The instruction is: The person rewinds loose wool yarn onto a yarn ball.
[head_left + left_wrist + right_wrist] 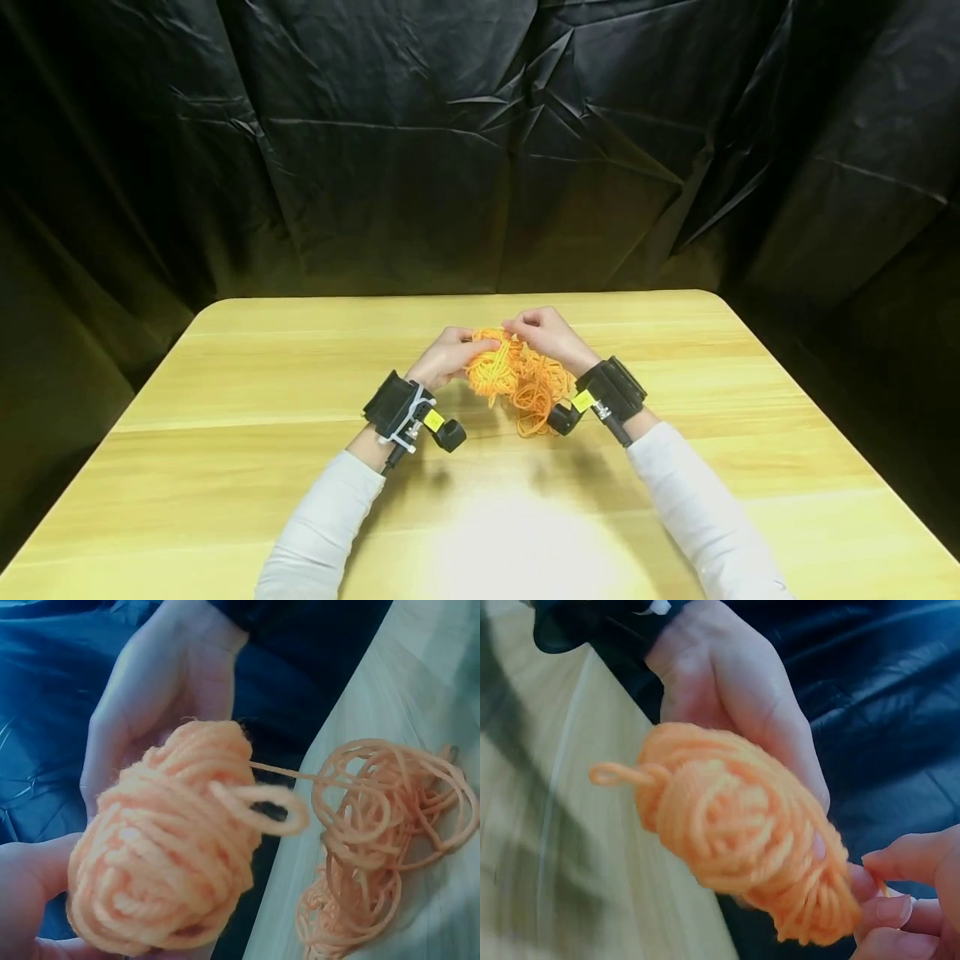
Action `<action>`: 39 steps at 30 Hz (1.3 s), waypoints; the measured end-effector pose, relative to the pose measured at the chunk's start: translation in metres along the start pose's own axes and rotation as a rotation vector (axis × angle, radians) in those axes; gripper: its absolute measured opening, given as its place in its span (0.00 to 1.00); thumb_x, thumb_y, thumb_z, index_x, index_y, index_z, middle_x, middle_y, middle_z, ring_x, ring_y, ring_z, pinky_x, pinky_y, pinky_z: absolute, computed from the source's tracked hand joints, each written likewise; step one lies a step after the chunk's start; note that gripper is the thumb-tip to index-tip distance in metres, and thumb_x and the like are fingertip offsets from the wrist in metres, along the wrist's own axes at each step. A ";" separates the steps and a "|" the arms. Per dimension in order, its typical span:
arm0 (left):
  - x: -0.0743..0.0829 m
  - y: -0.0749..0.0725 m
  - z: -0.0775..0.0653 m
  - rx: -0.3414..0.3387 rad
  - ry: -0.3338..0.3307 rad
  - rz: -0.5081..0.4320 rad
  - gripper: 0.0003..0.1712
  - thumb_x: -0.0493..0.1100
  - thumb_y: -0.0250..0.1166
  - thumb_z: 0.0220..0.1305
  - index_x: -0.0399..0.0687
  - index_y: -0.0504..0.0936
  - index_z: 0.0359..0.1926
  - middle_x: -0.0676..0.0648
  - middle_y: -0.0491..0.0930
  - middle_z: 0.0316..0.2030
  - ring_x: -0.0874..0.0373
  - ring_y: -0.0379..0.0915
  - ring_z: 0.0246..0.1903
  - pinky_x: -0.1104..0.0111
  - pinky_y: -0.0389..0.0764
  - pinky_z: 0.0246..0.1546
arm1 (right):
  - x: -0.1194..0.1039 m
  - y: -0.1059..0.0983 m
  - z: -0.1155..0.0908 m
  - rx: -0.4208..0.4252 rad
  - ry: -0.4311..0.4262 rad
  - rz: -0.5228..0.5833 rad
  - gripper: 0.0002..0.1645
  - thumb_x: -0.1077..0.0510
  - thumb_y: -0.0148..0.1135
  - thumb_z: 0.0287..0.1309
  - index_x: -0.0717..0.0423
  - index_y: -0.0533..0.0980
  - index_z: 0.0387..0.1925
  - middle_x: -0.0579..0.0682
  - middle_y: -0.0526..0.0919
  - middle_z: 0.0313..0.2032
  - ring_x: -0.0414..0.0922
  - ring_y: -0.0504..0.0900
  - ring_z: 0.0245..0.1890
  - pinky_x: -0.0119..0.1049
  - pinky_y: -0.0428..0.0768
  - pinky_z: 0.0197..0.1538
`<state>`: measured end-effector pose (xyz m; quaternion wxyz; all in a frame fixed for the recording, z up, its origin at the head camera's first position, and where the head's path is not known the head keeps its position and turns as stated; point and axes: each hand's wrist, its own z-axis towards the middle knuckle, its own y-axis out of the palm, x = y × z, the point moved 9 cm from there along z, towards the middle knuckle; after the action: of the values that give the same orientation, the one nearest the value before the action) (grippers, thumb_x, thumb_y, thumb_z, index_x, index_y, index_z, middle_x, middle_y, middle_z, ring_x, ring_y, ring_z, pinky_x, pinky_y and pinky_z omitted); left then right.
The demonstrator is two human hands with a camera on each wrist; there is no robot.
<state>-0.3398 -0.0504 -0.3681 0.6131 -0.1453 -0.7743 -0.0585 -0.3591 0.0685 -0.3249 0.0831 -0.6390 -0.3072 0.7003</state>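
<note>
From the head view, we see the left hand (447,356) gripping the ball of orange yarn (491,372) above the table (225,417), with the right hand (553,335) close against its far edge and a loose tangle (536,400) beside it. The left wrist view adds what we miss there: a single strand (281,771) running from ball to tangle. Only in the right wrist view do we make out the right hand's thumb and fingers together, pinching a bit of yarn (883,887).
</note>
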 end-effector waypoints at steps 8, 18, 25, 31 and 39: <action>0.012 -0.007 -0.004 0.108 0.026 0.042 0.13 0.44 0.60 0.58 0.36 0.74 0.36 0.51 0.73 0.21 0.64 0.71 0.18 0.75 0.75 0.21 | -0.026 -0.005 -0.012 0.069 -0.106 -0.144 0.16 0.56 0.51 0.59 0.62 0.78 0.24 0.50 0.80 0.25 0.41 0.66 0.22 0.30 0.59 0.23; 0.014 -0.027 0.000 0.298 0.035 0.117 0.15 0.46 0.58 0.59 0.36 0.73 0.39 0.47 0.71 0.24 0.62 0.70 0.17 0.64 0.80 0.26 | -0.039 0.009 -0.045 0.118 -0.278 -0.095 0.13 0.60 0.51 0.61 0.63 0.80 0.37 0.55 0.83 0.34 0.44 0.79 0.31 0.32 0.76 0.34; 0.019 -0.037 -0.001 0.378 0.093 0.092 0.17 0.48 0.58 0.59 0.36 0.72 0.38 0.45 0.73 0.23 0.58 0.74 0.17 0.63 0.80 0.25 | -0.031 0.028 -0.064 0.039 -0.310 0.041 0.12 0.61 0.52 0.60 0.63 0.80 0.37 0.48 0.73 0.18 0.36 0.64 0.15 0.26 0.62 0.17; 0.022 -0.037 -0.002 0.373 0.065 0.050 0.19 0.47 0.56 0.60 0.35 0.73 0.44 0.45 0.73 0.26 0.61 0.73 0.18 0.66 0.80 0.26 | -0.008 0.056 -0.066 -0.203 -0.222 0.218 0.16 0.56 0.51 0.61 0.62 0.78 0.42 0.50 0.74 0.22 0.40 0.71 0.23 0.36 0.75 0.30; 0.026 -0.032 -0.003 0.293 0.065 -0.123 0.18 0.45 0.55 0.62 0.31 0.74 0.39 0.50 0.73 0.19 0.64 0.72 0.15 0.73 0.77 0.17 | 0.029 0.081 -0.058 -0.468 -0.081 0.514 0.22 0.59 0.50 0.61 0.76 0.69 0.48 0.47 0.71 0.21 0.36 0.65 0.19 0.26 0.62 0.22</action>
<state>-0.3517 -0.0773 -0.3396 0.6479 -0.0045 -0.7616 0.0128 -0.2869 0.0373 -0.3924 -0.2569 -0.6690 -0.2917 0.6336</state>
